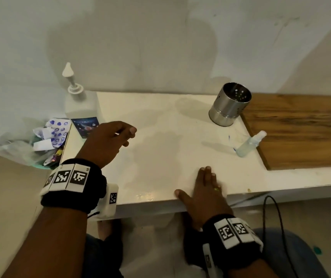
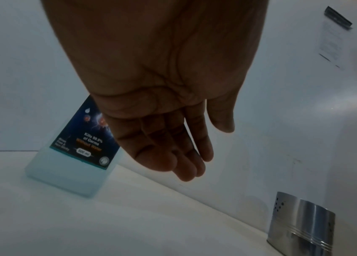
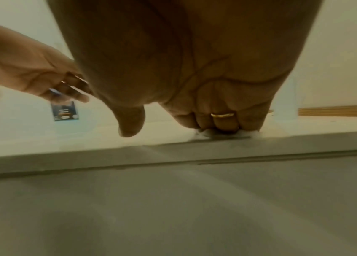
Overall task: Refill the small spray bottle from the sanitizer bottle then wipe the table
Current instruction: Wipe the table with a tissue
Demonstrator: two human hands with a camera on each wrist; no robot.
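Note:
The sanitizer bottle point(image 1: 80, 105), clear with a white pump and a dark blue label, stands at the table's back left corner; the left wrist view shows the sanitizer bottle point(image 2: 74, 164) just beyond my fingers. The small spray bottle point(image 1: 248, 145) stands tilted at the right, by the wooden part. My left hand point(image 1: 128, 137) hovers over the white table point(image 1: 160, 157) near the sanitizer bottle, fingers loosely curled and empty. My right hand point(image 1: 204, 177) lies flat at the front edge, pressing down. In the right wrist view a white wad point(image 3: 203, 134) shows under its fingers point(image 3: 223, 121).
A perforated steel cup point(image 1: 228, 104) stands at the back right. A plastic bag of wrappers point(image 1: 30, 145) hangs off the table's left edge. A wooden surface point(image 1: 301, 129) adjoins the table on the right. A black cable point(image 1: 277, 227) hangs below the front edge.

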